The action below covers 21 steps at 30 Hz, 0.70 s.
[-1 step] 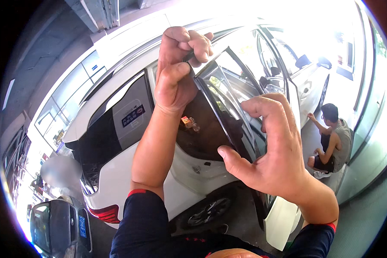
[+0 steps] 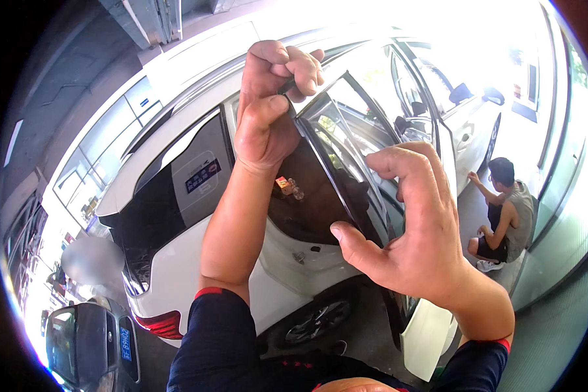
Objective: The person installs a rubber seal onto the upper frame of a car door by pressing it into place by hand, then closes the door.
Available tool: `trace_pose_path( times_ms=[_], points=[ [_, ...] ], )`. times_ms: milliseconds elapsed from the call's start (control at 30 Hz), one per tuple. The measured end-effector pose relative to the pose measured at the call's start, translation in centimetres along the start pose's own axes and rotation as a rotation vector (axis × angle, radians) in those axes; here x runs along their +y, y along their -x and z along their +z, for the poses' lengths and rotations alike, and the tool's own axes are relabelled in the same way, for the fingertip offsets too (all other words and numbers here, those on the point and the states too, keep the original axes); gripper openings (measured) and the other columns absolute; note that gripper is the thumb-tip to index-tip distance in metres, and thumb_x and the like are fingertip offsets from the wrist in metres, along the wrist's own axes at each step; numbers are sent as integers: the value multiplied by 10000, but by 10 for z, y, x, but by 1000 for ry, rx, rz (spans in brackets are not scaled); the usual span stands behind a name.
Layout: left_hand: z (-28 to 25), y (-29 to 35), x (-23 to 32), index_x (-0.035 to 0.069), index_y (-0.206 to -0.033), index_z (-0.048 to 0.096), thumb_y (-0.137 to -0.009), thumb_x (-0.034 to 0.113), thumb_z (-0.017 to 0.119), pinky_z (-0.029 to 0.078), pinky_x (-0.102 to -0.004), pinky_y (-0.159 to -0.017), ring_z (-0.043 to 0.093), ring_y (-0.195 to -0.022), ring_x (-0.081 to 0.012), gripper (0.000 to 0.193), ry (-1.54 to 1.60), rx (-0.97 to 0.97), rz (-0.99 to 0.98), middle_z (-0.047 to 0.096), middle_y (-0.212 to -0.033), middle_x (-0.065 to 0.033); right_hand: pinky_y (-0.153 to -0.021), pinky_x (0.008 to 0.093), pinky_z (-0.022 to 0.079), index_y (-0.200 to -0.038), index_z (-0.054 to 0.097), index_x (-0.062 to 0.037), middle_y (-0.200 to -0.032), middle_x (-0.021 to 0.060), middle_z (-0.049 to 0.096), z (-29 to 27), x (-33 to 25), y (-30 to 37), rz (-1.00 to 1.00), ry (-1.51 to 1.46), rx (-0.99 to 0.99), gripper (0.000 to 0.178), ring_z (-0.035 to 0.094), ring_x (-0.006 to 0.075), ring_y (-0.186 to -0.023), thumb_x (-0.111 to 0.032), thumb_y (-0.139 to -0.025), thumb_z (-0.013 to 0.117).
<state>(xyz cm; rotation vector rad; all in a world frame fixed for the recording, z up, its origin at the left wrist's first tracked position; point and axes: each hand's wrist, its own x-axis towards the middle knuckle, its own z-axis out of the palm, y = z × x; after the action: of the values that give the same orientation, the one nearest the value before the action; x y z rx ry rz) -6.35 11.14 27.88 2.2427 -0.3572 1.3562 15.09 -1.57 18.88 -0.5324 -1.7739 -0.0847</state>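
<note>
**Two hands at the top corner of an open car door**

The left hand (image 2: 268,108) is raised and closed in a pinch: thumb and curled fingers clamp a small dark tool (image 2: 287,85) whose kind cannot be made out. The tool meets the upper corner of the door frame (image 2: 346,166), where the dark trim runs along the window glass (image 2: 336,124). The right hand (image 2: 415,232) sits lower and to the right, fingers spread and bent, thumb tip pressed against the frame's dark edge; it grips nothing fully, the fingers arching over the pane. The two hands stand apart, one at the corner, one partway down the same edge.

The door belongs to a white car (image 2: 176,261), seen from the rear quarter, with its tail lamp (image 2: 163,323) low at left and rear wheel (image 2: 313,320) below the forearms. Both forearms emerge from dark blue sleeves (image 2: 215,346) with red cuffs. A second person (image 2: 503,215) crouches on the floor at right, beside the car's front door. A dark vehicle (image 2: 91,346) stands at lower left.

Against the earlier frame no difference can be seen: both hands hold the same poses on the same places, and the door, the car and the crouching person lie unchanged.
</note>
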Motion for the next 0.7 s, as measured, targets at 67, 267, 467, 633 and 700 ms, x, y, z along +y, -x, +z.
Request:
trace_pose_path(
  times_ms=[67, 267, 467, 633, 700],
  points=[
    [0, -1, -1, 91, -1325, 438, -875, 264, 557, 211, -492, -1232, 511, -1052, -240, 496, 39, -16, 6, 543, -1016, -64, -802, 359, 494, -1195, 550, 6, -1063, 158, 565, 0, 0, 0, 20, -10, -11, 605, 570, 267, -911, -147, -696, 858],
    [-2, -1, 0, 80, -1354, 426, -871, 267, 557, 202, -504, -1235, 515, -1135, -266, 534, 40, -27, 5, 562, -1063, -86, -800, 363, 495, -1186, 554, 7, -1049, 163, 566, 1, -1, -2, 24, -18, -16, 600, 573, 277, -911, -141, -689, 856],
    [9, -1, 1, 89, -1282, 435, -794, 250, 633, 233, -486, -1214, 578, -1105, -282, 550, 72, 112, -25, 619, -1037, -112, -807, 368, 495, -1184, 553, 6, -1048, 165, 564, -1, -3, -3, 25, 11, -32, 599, 572, 282, -906, -141, -688, 856],
    [7, -2, 1, 86, -1300, 430, -797, 300, 664, 254, -474, -1203, 573, -1120, -273, 594, 40, 103, -32, 625, -1049, -119, -789, 353, 490, -1199, 546, 2, -1056, 157, 561, 0, -3, -3, -13, 47, -12, 617, 568, 265, -903, -155, -692, 860],
    [7, -1, 1, 85, -1305, 428, -798, 313, 675, 262, -467, -1199, 572, -1124, -269, 608, 34, 103, -40, 626, -1052, -121, -755, 339, 482, -1206, 544, -1, -1057, 150, 557, -1, -5, -4, 10, 60, -34, 626, 559, 246, -888, -164, -692, 862]
  ],
)
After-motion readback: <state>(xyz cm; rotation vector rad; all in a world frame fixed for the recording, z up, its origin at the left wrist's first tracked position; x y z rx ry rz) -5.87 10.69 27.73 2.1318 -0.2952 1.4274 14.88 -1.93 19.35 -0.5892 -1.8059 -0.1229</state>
